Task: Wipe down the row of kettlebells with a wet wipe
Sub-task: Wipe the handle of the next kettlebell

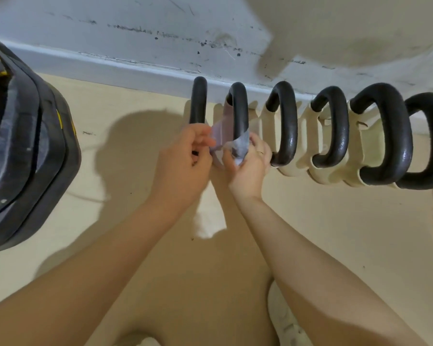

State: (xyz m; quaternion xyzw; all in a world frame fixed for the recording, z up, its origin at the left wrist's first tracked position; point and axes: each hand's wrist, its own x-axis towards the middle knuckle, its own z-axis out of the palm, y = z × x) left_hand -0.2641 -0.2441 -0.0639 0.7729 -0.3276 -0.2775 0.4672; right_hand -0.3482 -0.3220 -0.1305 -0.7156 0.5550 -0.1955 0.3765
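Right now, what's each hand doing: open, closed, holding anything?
Left hand: closed, pinching one end of the wet wipe.
Right hand: closed on the wipe's bunched end, against the second kettlebell handle.
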